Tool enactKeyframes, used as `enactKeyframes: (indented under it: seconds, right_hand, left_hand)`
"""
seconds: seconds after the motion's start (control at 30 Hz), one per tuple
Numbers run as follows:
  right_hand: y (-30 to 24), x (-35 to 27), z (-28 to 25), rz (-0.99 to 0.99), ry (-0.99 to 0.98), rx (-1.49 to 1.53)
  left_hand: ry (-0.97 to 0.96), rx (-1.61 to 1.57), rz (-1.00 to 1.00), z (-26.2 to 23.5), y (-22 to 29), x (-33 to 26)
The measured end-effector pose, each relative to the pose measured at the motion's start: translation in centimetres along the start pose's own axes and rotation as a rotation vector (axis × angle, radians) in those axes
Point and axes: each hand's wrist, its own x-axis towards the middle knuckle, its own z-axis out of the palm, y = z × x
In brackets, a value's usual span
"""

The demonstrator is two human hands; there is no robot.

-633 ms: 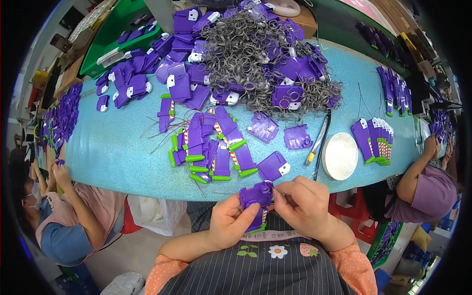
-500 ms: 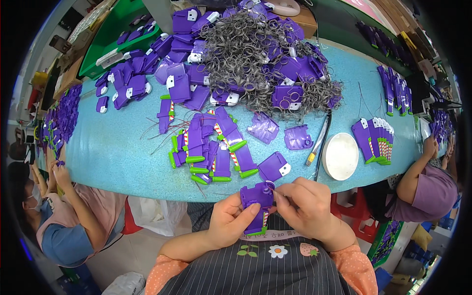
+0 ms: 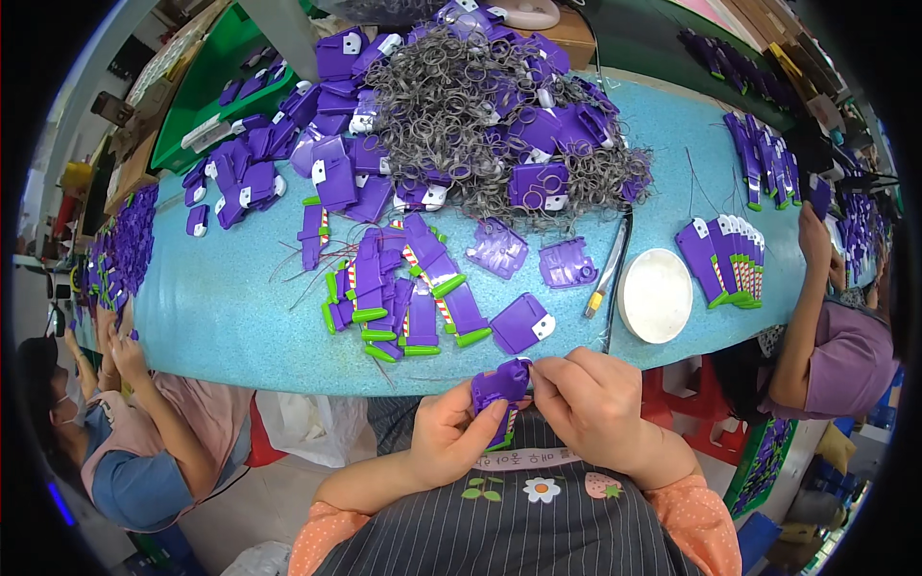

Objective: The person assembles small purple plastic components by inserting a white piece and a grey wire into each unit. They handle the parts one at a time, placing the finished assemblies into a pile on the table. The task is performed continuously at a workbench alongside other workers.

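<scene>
My left hand [image 3: 449, 434] is closed around a purple plastic wing-shaped piece [image 3: 493, 385] with a green end and a striped edge, thumb across its inner face. At the piece's upper right corner my right hand [image 3: 594, 401] makes a pinch with thumb and forefinger. Whatever lies between those fingertips is too small to make out. Just beyond my hands lies a purple cover [image 3: 521, 324] with a white tip. A heap of wing pieces with green ends [image 3: 420, 312] is a little to the left, thin dark red wires trailing from it.
Grey ring-shaped wire coils [image 3: 451, 106] lie heaped over purple covers at the back. A white round dish [image 3: 655, 296] and a yellow-ended cutter knife [image 3: 597, 293] sit to the right, beside fanned finished-looking wings [image 3: 722, 261]. Co-workers sit at both sides.
The view has shifted slightly. The wing piece has tilted in my left hand, and my right fingertips are closer against its corner. The right-hand co-worker has raised an arm with a purple piece.
</scene>
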Motion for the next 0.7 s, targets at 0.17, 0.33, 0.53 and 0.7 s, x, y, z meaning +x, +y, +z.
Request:
enactKeyframes:
  seconds: [0.17, 0.33, 0.53, 0.7]
  right_hand:
    - [0.1, -0.5, 0.5, 0.023, 0.072, 0.120]
    - [0.2, -0.6, 1.3, 0.001, 0.110, 0.113]
    - [0.3, -0.4, 2.3, 0.094, 0.090, 0.271]
    - [2.2, 1.4, 1.7, 0.223, -0.249, 0.557]
  left_hand:
    - [0.041, 0.222, 0.105, 0.2, 0.2, 0.1]
    - [0.058, 0.277, 0.157, -0.2, 0.0, -0.1]
    - [-0.011, 0.689, 0.351, -0.8, 1.1, 0.3]
    - [-0.254, 0.737, 0.348, -1.6, 1.6, 0.5]
